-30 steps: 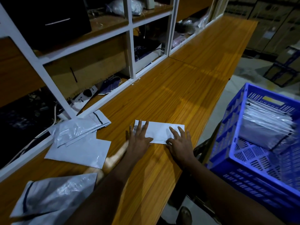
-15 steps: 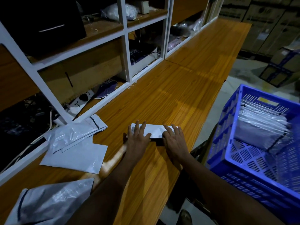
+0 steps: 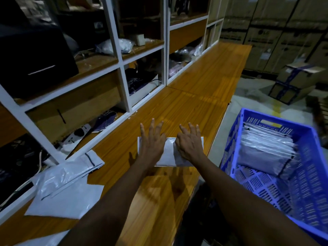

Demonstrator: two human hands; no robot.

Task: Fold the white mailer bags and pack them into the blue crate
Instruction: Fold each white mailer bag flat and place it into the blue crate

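A folded white mailer bag (image 3: 168, 153) lies flat on the wooden table (image 3: 191, 96) near its right edge. My left hand (image 3: 152, 141) presses on its left half with fingers spread and straight. My right hand (image 3: 190, 142) rests on its right half, fingers stretched past the bag's far edge. To the right, beside the table, stands the blue crate (image 3: 232, 139). A row of folded white bags (image 3: 266, 148) stands inside it toward the far side.
Several unfolded mailer bags (image 3: 67, 185) lie in a loose heap on the table's left. A white-framed shelf (image 3: 120, 71) with clutter runs along the table's left side. Cardboard boxes (image 3: 292, 82) stand on the floor beyond the crate.
The bag went from a wide flat sheet to a narrower fold under my hands. Both hands have slid forward over it, fingers now reaching past its far edge.
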